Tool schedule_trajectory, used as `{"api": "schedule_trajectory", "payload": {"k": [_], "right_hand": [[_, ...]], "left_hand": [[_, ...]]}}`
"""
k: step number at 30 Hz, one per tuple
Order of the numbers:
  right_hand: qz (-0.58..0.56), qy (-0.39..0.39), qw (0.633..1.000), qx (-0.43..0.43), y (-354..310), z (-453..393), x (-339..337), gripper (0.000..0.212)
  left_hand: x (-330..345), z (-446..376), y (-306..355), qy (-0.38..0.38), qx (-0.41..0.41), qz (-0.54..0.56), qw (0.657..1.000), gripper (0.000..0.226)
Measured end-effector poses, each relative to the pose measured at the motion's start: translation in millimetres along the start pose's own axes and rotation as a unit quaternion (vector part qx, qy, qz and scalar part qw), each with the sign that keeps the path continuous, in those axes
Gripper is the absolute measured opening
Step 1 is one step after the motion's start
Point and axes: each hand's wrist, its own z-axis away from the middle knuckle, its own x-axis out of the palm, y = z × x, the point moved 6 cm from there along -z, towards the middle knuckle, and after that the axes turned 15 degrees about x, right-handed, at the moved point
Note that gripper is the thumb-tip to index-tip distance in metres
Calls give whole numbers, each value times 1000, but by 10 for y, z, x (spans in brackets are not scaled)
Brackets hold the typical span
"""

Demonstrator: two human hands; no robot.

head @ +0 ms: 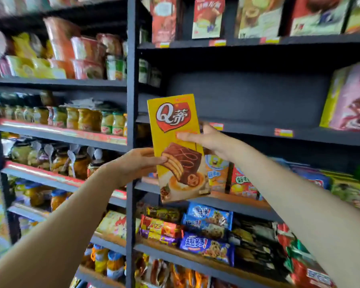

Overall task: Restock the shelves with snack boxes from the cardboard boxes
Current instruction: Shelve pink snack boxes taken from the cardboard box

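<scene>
Shelf [258,129] mostly bare, pink box [349,100] at its right end. Yellow snack box [176,142] held upright just in front of it. Left hand [137,163] pinches the left edge, right hand [208,138] clamps the right side. Risk: box bottom catches the shelf lip and tips forward.

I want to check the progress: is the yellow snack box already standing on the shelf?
No, both hands hold the yellow snack box in the air before the shelf.
</scene>
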Motion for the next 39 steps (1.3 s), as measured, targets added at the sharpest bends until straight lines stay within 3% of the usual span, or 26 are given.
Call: {"api": "schedule_trajectory", "payload": {"k": [2, 4, 6, 8, 11, 13, 15, 17, 18, 21, 23, 27, 29, 32, 35, 39], "right_hand": [[-12, 74, 997, -11, -102, 152, -402, 109], [-46, 77, 995, -48, -158, 322, -647, 93], [-66, 99, 990, -81, -173, 484, -828, 86], [-147, 162, 972, -83, -78, 638, -1203, 68], [-315, 105, 941, -61, 56, 937, -1792, 31], [-386, 119, 910, -92, 165, 1134, -2235, 31], [-402, 154, 894, -126, 250, 1272, -2623, 37], [-392, 131, 897, -158, 316, 1294, -2888, 62], [-381, 127, 900, -169, 344, 1292, -3021, 65], [-358, 166, 903, -170, 452, 1321, -3496, 29], [-327, 183, 913, -159, 557, 1327, -3739, 21], [-314, 237, 908, -143, 817, 1191, -4178, 62], [-242, 312, 903, -167, 893, 1168, -4362, 62], [-61, 456, 870, -177, 1050, 1195, -4532, 80], [64, 569, 806, -150, 1182, 1137, -4593, 94], [133, 629, 755, -129, 1183, 1043, -4563, 96]], "left_hand": [[149, -252, 391, 82, 18, -93, 992, 27], [380, -433, 781, 176, 54, -187, 965, 49], [773, -500, 1197, 224, 104, -289, 925, 68], [1216, -542, 1529, 203, 166, -332, 906, 66], [1764, -713, 1784, 63, 252, -188, 947, 41], [1940, -847, 1833, 24, 257, -120, 959, 36], [2127, -1020, 1776, 16, 226, -70, 971, 48], [2406, -1186, 1776, 2, 222, -61, 973, 54], [2556, -1282, 1790, -7, 229, -64, 971, 53], [2965, -1553, 1897, -10, 253, -98, 963, 48], [3186, -1736, 1939, -5, 250, -95, 964, 48], [3607, -1971, 1996, -26, 250, -8, 968, 39], [3784, -2049, 2013, -42, 257, 28, 965, 36], [4066, -2183, 1999, -95, 267, 23, 959, 39], [4320, -2335, 1939, -124, 278, -61, 951, 52], [4355, -2530, 1888, -112, 269, -91, 952, 55]]}}
